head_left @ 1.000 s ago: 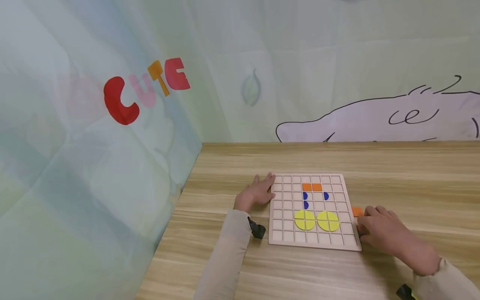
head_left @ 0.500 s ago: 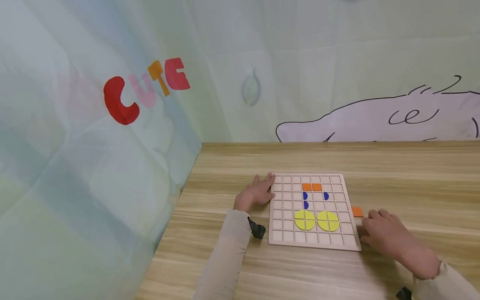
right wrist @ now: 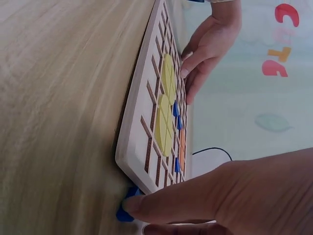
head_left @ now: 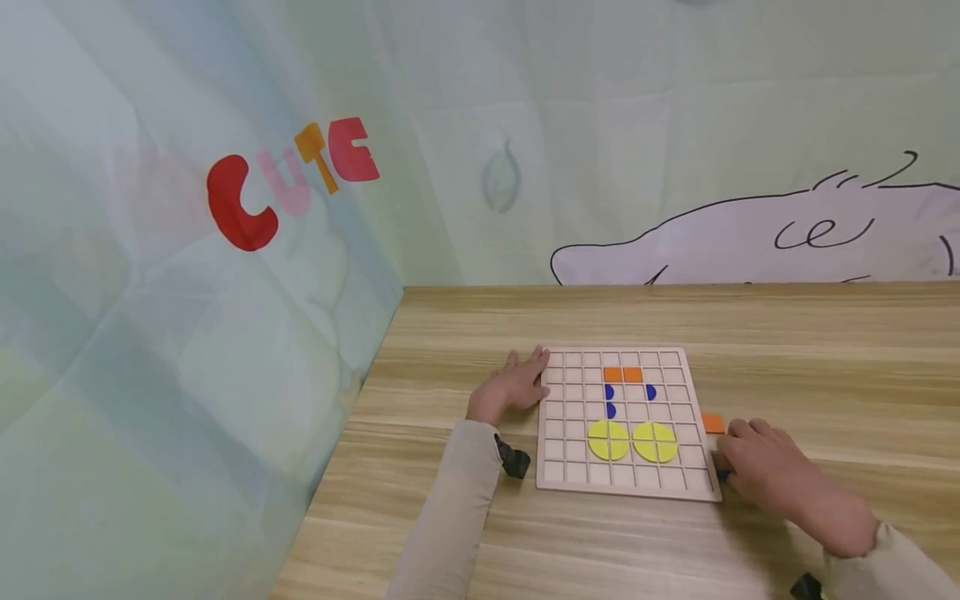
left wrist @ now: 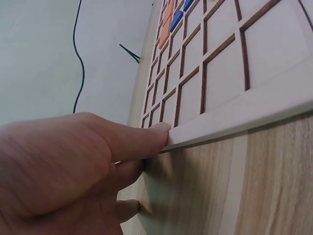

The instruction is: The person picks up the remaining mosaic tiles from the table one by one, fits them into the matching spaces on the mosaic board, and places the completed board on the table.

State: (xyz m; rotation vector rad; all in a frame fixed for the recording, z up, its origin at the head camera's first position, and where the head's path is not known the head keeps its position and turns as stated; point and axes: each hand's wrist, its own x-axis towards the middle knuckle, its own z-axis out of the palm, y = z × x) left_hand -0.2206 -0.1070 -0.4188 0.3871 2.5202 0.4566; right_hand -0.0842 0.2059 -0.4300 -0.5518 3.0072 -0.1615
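A wooden grid board (head_left: 566,475) lies on the table. Orange squares (head_left: 622,375), small blue half-circles (head_left: 611,410) and yellow quarter pieces forming two discs (head_left: 609,440) sit in its cells. My left hand (head_left: 510,390) rests at the board's left edge with fingers spread; in the left wrist view its thumb (left wrist: 146,139) touches the rim. Just off the board's right edge, my right hand (head_left: 772,467) has curled fingers. The right wrist view shows its thumb on a small blue piece (right wrist: 122,214) by the board's corner. Part of that piece is hidden.
An orange piece (head_left: 712,423) lies on the table beside the board's right edge, close to the right hand's fingers. Wood-grain table (head_left: 465,325) surrounds the board. Printed cloth walls (head_left: 480,100) stand behind and to the left.
My right hand has shifted slightly away from the orange piece, showing more of it. A bit of blue now shows under its fingers. My left hand stays put.
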